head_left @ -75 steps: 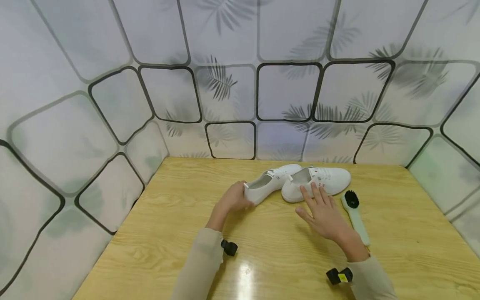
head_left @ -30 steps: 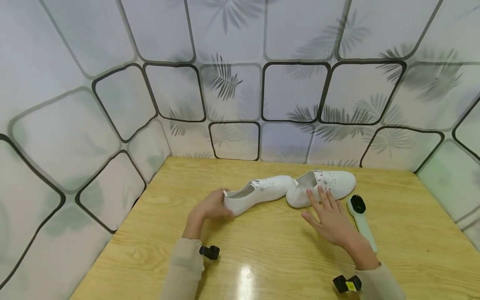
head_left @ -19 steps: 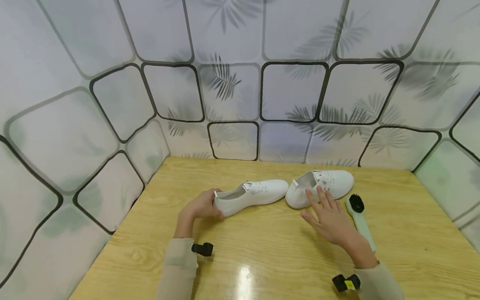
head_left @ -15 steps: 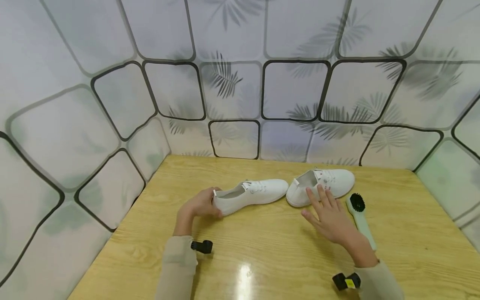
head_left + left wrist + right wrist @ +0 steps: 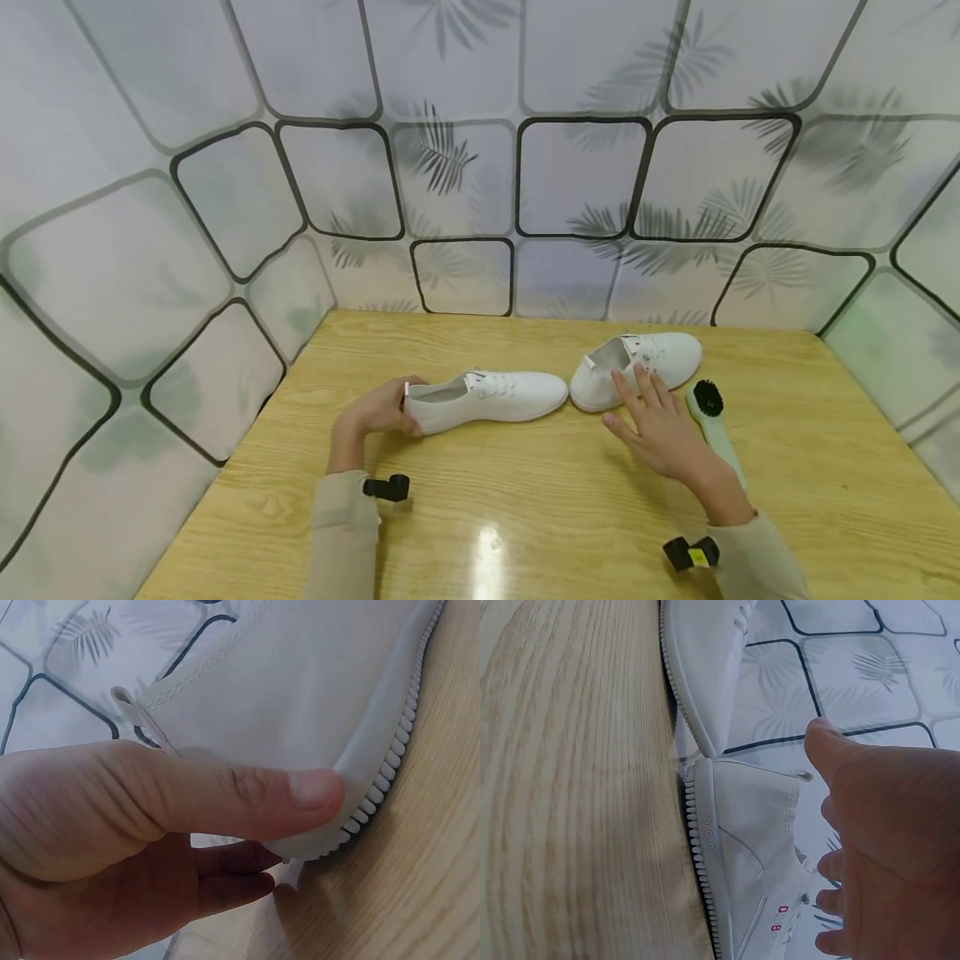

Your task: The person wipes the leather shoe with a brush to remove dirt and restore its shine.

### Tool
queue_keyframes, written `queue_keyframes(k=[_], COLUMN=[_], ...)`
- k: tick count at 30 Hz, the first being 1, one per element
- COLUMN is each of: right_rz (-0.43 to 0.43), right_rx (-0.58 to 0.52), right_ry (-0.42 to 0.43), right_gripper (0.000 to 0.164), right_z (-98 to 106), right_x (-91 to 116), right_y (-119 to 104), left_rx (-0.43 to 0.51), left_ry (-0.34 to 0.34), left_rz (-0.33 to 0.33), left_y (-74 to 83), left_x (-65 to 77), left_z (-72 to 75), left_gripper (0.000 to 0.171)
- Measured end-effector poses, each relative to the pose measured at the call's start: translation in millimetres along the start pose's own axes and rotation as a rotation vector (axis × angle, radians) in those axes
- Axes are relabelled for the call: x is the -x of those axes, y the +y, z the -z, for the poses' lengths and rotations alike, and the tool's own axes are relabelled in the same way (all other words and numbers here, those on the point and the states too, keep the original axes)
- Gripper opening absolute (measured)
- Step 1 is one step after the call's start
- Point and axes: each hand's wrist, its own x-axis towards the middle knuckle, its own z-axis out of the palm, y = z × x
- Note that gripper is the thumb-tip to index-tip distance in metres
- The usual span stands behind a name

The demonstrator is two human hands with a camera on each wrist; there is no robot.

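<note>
By the “D B” shoe [image 5: 742,859], right grip [image 5: 663,432] splays; left grip [image 5: 378,410] pinches another shoe [image 5: 495,402].

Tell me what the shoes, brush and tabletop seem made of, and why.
Shoes: leather or a synthetic lookalike, smooth with faint sheen and stitched edges; ridged soles, probably rubber.
Brush: likely plastic, by its smooth, plain pale green body; black bristles perhaps nylon.
Tabletop: glossy wood or laminate, by its grain and bright reflection.

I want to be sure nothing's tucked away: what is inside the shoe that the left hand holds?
Inside the shoe held by the left hand, the head view shows only pale grey lining. The toe's inside is hidden under the laced upper.
</note>
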Motion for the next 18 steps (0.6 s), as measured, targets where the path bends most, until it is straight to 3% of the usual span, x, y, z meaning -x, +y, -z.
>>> queue_keyframes(k=[11, 18], right_rz=[0.003, -0.009], right_rx=[-0.001, -0.003], right_ry=[-0.002, -0.032], right_gripper=[0.074, 0.075], right_z=[-1.1, -2.9], right_x=[-2.0, -2.6], right_y=[-0.9, 2.2], left_rx=[0.042, 0.02], left_ry=[-0.025, -0.05], left_rz=[0.004, -0.02], left_y=[-2.1, 2.5], left_x=[4.8, -1.3], left_z=[2.9, -1.4], left_gripper=[0.069, 0.069])
